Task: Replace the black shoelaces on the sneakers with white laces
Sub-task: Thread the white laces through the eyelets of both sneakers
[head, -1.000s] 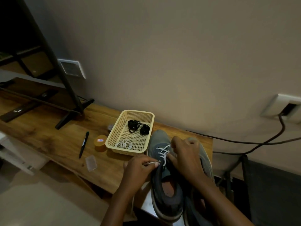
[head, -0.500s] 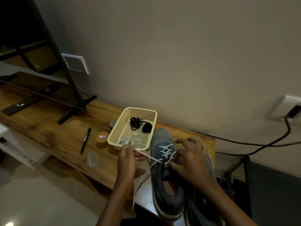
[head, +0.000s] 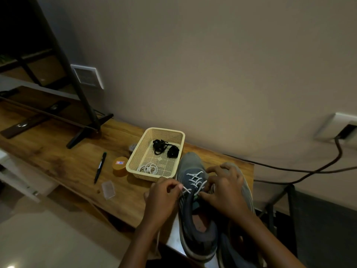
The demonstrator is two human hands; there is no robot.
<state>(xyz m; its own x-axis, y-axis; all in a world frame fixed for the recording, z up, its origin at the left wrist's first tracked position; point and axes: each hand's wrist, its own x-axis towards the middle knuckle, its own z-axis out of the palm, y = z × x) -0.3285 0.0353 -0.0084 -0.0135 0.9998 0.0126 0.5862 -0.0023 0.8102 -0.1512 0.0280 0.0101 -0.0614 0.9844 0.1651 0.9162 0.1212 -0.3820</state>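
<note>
Two hands meet at the grey sneaker [head: 190, 161]: left hand [head: 164, 194] pinches the white lace [head: 195, 178] end; right hand [head: 226, 190] grips the upper, fingers curled.

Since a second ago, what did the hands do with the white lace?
The left hand pulled the white lace out to the left, away from the sneaker, then came back close to it, pinching the lace's end throughout. The right hand kept holding the sneaker. The basket with the black laces has not moved.
</note>
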